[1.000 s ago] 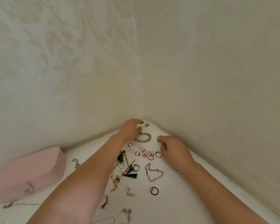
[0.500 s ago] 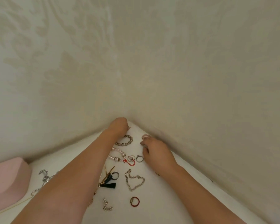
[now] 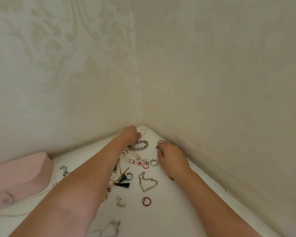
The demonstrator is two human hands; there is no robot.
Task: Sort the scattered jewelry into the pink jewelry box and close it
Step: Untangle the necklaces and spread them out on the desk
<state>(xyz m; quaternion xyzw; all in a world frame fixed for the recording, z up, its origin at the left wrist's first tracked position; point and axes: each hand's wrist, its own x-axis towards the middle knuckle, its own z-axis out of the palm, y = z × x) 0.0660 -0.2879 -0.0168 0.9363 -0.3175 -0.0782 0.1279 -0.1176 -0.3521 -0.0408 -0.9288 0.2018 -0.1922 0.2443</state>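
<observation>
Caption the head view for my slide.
Left hand and right hand reach into scattered jewelry; pink jewelry box sits closed.

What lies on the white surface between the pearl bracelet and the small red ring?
In the head view, a chain bracelet lies between the pearl bracelet and the red ring, touching neither.

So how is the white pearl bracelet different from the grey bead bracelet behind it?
The white pearl bracelet is bright and shiny; the grey bead bracelet is dull and darker. The pearl one lies nearer the person, the grey one nearer the wall corner. Both are loops of round beads lying flat on the white tabletop.
</observation>
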